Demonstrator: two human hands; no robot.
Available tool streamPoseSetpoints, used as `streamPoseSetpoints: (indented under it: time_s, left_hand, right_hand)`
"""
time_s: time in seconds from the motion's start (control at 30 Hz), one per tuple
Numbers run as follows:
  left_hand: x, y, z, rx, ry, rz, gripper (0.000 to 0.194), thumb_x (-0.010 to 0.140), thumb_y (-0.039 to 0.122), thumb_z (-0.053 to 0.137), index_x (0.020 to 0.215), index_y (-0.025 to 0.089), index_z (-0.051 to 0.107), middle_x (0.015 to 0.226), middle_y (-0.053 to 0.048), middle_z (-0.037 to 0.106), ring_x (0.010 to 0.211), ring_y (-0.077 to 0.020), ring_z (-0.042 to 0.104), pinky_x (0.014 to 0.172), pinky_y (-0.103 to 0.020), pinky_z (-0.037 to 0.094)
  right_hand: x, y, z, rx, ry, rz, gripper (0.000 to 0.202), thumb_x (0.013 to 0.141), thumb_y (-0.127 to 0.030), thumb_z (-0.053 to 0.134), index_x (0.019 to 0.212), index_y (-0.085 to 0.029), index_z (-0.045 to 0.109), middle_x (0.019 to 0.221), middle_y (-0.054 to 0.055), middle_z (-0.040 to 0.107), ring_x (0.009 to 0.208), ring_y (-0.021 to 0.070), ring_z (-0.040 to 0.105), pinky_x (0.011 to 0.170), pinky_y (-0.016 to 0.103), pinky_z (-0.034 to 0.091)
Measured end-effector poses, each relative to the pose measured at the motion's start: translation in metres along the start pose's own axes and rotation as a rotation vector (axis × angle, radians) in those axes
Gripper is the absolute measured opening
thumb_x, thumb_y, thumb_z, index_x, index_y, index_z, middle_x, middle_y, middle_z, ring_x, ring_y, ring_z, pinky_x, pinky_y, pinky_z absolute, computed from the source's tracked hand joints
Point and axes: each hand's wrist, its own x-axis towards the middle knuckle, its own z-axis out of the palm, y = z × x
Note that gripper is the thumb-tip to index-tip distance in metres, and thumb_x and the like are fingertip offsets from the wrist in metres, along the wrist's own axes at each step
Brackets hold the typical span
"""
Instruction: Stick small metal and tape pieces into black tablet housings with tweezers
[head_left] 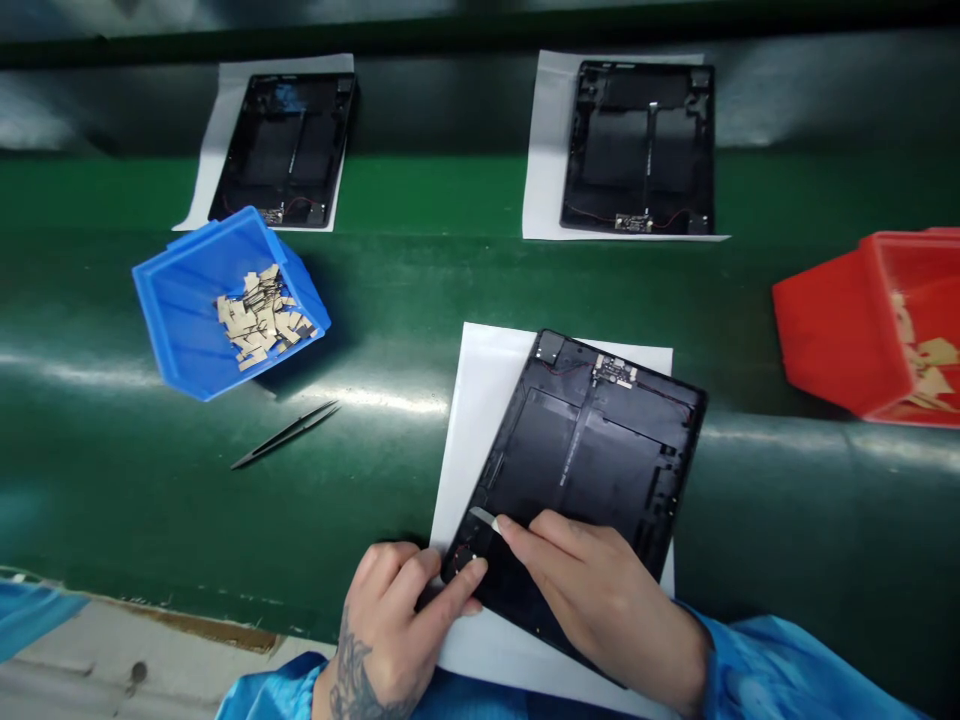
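Observation:
An open black tablet back shell [592,460] lies tilted on a white sheet [480,400] near the front of the green belt. My left hand [394,610] rests at the shell's lower left corner, its index fingertip pressing on a small round part with a red wire there. My right hand [600,590] lies on the shell's lower edge and pinches a small pale strip [484,517] between thumb and forefinger, just above that corner.
A blue bin [187,300] of small tan pieces stands at the left, black tweezers [289,433] lie in front of it. A red bin [832,330] with similar pieces is at the right edge. Two more shells on sheets [289,150] [641,145] lie farther back.

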Motion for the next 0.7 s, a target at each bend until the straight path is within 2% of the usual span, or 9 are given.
streamPoseSetpoints:
  time_s: [0.27,0.47,0.57,0.7]
  left_hand:
    - [-0.0013,-0.0008,0.0032,0.005,0.012,0.001,0.029,0.084,0.019,0.065,0.112,0.024,0.066,0.084,-0.005,0.057,0.08,-0.0176,0.048,0.068,-0.031,0.037]
    - [0.0009,-0.001,0.0016,0.011,0.016,0.001,0.026,0.086,0.021,0.062,0.111,0.024,0.066,0.083,-0.005,0.058,0.078,-0.0166,0.049,0.067,-0.03,0.037]
    - [0.002,-0.0006,0.0013,0.019,0.019,-0.004,0.024,0.086,0.022,0.062,0.109,0.024,0.067,0.082,-0.004,0.058,0.078,-0.0165,0.049,0.067,-0.03,0.038]
    - [0.0028,0.0003,0.0018,0.018,0.032,-0.001,0.023,0.086,0.023,0.062,0.108,0.024,0.068,0.081,-0.004,0.058,0.077,-0.0163,0.049,0.066,-0.03,0.038]
  right_hand:
    - [-0.0037,0.0006,-0.0007,-0.003,-0.028,-0.011,0.039,0.09,-0.003,0.029,0.12,-0.008,0.054,0.081,0.006,0.057,0.069,0.0174,0.057,0.058,0.029,0.045]
    - [-0.0003,0.0011,-0.0055,0.058,-0.032,0.008,0.037,0.092,-0.007,0.029,0.118,-0.013,0.055,0.08,0.004,0.058,0.069,0.0153,0.059,0.06,0.026,0.047]
    - [-0.0005,0.0015,-0.0071,0.161,-0.004,0.036,0.033,0.095,-0.01,0.032,0.115,-0.015,0.056,0.079,0.003,0.058,0.07,0.0135,0.059,0.062,0.025,0.048]
    - [-0.0043,0.0017,-0.0045,0.19,0.04,0.071,0.033,0.095,-0.009,0.035,0.123,-0.015,0.051,0.085,0.004,0.059,0.076,0.0135,0.059,0.067,0.024,0.049]
